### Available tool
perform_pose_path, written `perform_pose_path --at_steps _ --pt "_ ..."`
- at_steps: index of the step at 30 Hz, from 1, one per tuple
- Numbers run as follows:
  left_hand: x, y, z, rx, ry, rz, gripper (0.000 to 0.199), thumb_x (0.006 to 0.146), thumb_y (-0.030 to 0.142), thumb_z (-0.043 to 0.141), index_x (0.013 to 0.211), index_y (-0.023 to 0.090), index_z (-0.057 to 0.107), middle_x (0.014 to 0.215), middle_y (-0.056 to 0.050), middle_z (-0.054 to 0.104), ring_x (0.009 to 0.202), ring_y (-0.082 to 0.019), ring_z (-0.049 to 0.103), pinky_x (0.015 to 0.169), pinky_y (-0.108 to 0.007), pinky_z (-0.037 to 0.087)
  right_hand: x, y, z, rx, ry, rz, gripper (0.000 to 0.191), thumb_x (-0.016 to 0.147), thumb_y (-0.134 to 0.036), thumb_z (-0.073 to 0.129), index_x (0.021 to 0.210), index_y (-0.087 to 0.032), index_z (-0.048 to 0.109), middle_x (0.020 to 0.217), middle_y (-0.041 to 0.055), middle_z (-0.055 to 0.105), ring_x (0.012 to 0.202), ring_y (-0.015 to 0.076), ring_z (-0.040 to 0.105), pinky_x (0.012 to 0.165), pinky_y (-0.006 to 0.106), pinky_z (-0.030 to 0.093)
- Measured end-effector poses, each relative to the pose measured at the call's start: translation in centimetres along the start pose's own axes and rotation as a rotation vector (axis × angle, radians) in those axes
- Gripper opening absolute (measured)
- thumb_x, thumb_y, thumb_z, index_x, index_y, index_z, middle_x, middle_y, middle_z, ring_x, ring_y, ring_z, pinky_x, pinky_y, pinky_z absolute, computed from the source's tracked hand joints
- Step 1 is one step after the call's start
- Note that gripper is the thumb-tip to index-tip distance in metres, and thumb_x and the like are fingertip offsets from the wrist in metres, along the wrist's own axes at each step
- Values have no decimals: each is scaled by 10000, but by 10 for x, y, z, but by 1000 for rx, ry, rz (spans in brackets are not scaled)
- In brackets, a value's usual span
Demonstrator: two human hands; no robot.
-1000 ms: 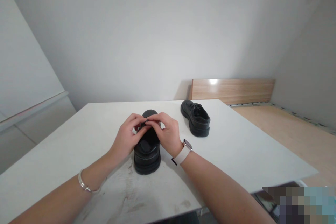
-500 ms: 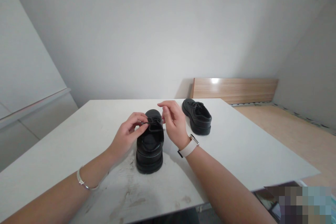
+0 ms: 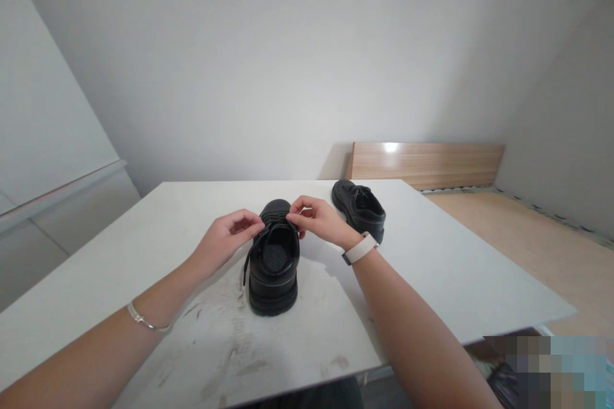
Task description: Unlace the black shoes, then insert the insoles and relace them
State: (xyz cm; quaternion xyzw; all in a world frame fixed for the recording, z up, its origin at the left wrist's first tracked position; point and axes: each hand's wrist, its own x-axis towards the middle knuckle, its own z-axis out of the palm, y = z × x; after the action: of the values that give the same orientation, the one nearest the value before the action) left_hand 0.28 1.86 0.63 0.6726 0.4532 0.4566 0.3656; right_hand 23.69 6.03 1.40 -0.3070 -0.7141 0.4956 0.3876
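Observation:
A black lace-up shoe stands upright on the white table, heel toward me and toe pointing away. At the left edge of its lacing, my left hand pinches a black shoelace, whose loose end hangs down the shoe's left side. My right hand has thumb and index finger pinched together at the right side of the lacing, apparently on the lace there, though the fingertips partly hide it. Beyond my right wrist is a second black shoe, its laces tied across the top.
Brown smudges mark the near part of the table. Behind the table on the right rises a wooden board beside a light wooden surface. A grey wall closes off the back.
My right hand has moved down and in to the lacing, its fingers now pinched. My left hand has shifted slightly left, and a lace end now hangs on the shoe's left side.

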Motion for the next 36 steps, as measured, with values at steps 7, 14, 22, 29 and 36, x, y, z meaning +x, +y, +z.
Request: perform_pose_path --at_steps 7,14,22,29,36 --pt "-1 4 6 48 27 31 281 805 445 694 888 177 697 850 -51 709 803 -204 636 770 -321 477 -2 0 -1 -49 -26 -96 285 813 -426 706 833 -161 602 712 -14 587 624 109 538 604 261 459" --pt "-2 2 9 199 34 179 228 890 410 593 906 190 649 879 -42 674 819 -199 611 797 -326 466 -6 -12 21 -307 198 -282 135 878 -314 594 848 -186 568 721 -24 543 634 114 469 591 253 385" --pt "-5 5 12 304 104 257 170 901 364 538 892 207 602 878 -37 645 858 -214 590 773 -310 453 -3 -14 19 38 61 -202 341 821 -413 710 1043 -184 589 779 -16 582 700 123 513 674 266 418" --pt "-3 3 11 113 53 221 196 868 374 609 937 195 569 887 -31 604 835 -192 584 780 -318 463 0 -6 12 322 3 -182 447 769 -334 792 1168 -218 630 905 -3 622 853 134 607 853 293 474" --pt "-3 11 7 25 -78 94 253 864 431 649 856 183 602 776 3 560 714 -154 531 674 -276 427 0 -10 15 461 124 -183 456 725 -330 779 1149 -223 653 991 29 659 724 116 538 683 271 451"
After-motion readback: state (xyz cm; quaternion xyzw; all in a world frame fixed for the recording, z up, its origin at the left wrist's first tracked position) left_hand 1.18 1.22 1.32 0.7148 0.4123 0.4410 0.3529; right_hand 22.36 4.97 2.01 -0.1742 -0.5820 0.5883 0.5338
